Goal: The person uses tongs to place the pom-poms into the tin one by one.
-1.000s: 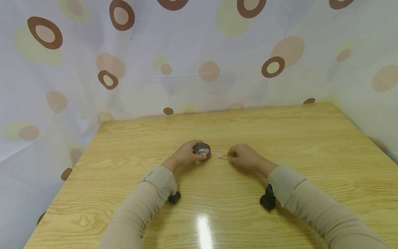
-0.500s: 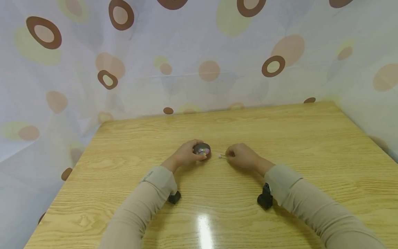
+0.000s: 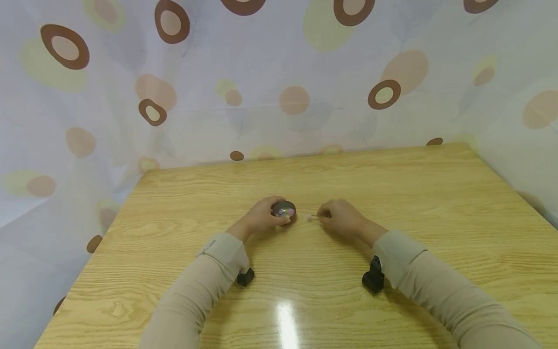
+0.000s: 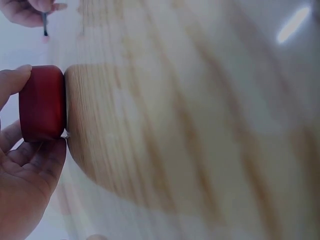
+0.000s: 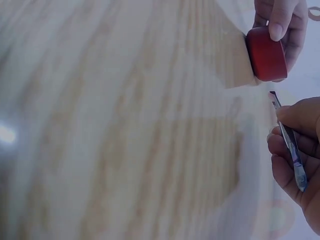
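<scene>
My left hand (image 3: pixel 260 214) grips the side of a small round container (image 3: pixel 276 207), thumb and fingers around it. Its wall looks red in the left wrist view (image 4: pixel 42 102), and it stands on the table. Several small coloured pieces (image 3: pixel 286 212) lie inside. To the right of it, my right hand (image 3: pixel 344 219) pinches a pair of metal tweezers (image 5: pixel 289 137), tips toward the container. A tiny pale pinkish piece (image 3: pixel 309 218) is at the tips, blurred. Whether it is off the table I cannot tell.
A wood-grain table (image 3: pixel 209 194) spreads around both hands. Behind it and at the sides hangs a pale curtain (image 3: pixel 261 63) with brown and peach spots. Black wrist cameras (image 3: pixel 374 275) sit under both cuffs.
The tweezer prongs, spread apart a second ago, have come together at the pinkish piece, which has shifted slightly. My left hand and the container have stayed in place.
</scene>
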The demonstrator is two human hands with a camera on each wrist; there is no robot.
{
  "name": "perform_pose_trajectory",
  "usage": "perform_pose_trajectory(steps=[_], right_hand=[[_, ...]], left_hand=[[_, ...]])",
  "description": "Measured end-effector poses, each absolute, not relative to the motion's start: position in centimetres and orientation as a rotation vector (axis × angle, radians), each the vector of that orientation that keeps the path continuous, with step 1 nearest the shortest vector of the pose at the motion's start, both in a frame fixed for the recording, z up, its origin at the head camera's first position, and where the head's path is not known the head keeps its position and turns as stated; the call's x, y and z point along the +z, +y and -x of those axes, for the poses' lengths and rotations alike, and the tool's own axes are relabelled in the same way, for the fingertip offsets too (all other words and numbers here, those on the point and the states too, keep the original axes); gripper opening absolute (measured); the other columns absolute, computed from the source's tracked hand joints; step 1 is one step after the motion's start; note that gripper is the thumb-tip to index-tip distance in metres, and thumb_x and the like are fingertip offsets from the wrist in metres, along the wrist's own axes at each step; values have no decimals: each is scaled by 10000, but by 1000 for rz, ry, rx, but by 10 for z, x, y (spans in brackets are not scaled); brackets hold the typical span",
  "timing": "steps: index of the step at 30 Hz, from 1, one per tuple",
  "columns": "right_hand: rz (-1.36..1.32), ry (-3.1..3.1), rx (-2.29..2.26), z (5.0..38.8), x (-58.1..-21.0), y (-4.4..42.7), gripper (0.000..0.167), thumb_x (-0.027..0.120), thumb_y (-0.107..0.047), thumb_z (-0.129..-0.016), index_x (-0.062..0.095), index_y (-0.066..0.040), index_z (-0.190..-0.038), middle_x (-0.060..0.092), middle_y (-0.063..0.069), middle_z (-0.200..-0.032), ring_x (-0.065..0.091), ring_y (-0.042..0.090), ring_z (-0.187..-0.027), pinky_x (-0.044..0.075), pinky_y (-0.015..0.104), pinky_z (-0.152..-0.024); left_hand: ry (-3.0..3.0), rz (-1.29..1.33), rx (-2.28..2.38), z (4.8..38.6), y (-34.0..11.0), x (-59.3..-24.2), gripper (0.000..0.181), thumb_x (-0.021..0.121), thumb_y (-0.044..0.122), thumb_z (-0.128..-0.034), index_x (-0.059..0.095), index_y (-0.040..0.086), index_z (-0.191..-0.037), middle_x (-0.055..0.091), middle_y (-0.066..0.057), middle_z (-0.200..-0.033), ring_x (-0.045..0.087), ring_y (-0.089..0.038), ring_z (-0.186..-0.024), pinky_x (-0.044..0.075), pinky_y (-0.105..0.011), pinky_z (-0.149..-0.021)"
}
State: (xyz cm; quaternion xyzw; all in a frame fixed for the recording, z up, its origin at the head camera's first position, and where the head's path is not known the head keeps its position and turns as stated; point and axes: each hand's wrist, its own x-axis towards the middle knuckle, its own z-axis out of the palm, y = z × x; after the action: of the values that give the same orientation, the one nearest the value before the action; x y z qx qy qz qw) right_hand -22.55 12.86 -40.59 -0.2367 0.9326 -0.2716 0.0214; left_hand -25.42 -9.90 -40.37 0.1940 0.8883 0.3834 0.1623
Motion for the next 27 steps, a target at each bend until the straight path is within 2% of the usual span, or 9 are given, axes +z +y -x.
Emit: perform_pose_trajectory(steps=[6, 27], right_hand=[[740, 2903, -914, 227, -396, 127, 114, 580, -42, -805, 642, 2, -889, 614, 67, -821, 544, 163, -729, 454, 312, -650], [847, 2917, -934, 234, -388, 89, 126, 597, -42, -786, 638, 6, -896, 616, 63, -824, 536, 148, -720, 446, 292, -653]], left_hand=[[2546, -555, 1083, 254, -97, -403, 585, 646, 194, -785, 367, 50, -1280, 451, -84, -1197, 467, -196, -1011, 401, -315, -829], [2537, -576, 1128, 256, -99, -407, 546, 649, 160, -782, 397, 39, -1251, 467, -94, -1178, 484, -197, -996, 405, -313, -829]])
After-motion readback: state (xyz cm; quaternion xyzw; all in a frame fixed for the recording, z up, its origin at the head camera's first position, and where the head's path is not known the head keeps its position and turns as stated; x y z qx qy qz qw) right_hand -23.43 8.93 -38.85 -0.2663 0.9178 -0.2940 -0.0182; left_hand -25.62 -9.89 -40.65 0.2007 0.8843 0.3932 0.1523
